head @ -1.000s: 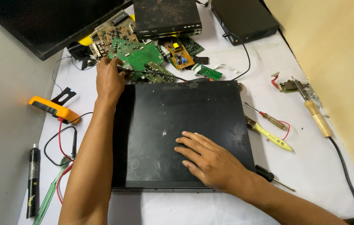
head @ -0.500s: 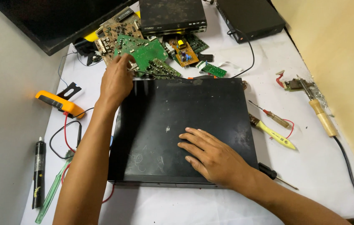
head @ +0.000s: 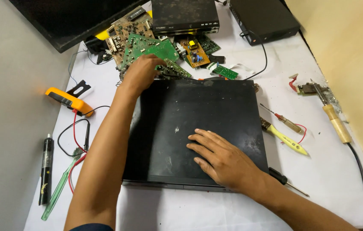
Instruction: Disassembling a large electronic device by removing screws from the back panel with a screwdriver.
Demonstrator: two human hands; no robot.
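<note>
One large black flat device case point(head: 198, 128) lies in the middle of the white tabletop point(head: 331, 179), and everything else sits around it. The right hand point(head: 224, 160) rests flat on the case's lid, near its front edge, with the fingers point(head: 200, 136) spread and released, grasping nothing. The left hand point(head: 141, 72) reaches past the case's far left corner, where its fingers curl down onto a green circuit board point(head: 151, 47); whether they actually clench the board cannot be told.

Beyond the far edge of the case lies a heap of circuit boards: the green one under the hand, one brown board point(head: 128, 30) farther back, one orange-and-green board point(head: 196, 49), and one small green board point(head: 225, 72) close to the case's far edge. Behind the heap stand two more black boxes, one dusty player point(head: 185, 16) and one plain black box point(head: 264, 19).

Left of the case lie one orange clamp meter point(head: 68, 100), one pair of red and black test leads point(head: 74, 137), one black pen-shaped tool point(head: 46, 169) and one clear green-handled tool point(head: 59, 188).

Right of the case lie one yellow-handled tool point(head: 286, 139), one small amber-handled screwdriver point(head: 286, 122), and one wooden-handled soldering iron point(head: 335, 119) farther out. One black-handled screwdriver point(head: 286, 180) lies by the case's near right corner, just beside the right wrist.
</note>
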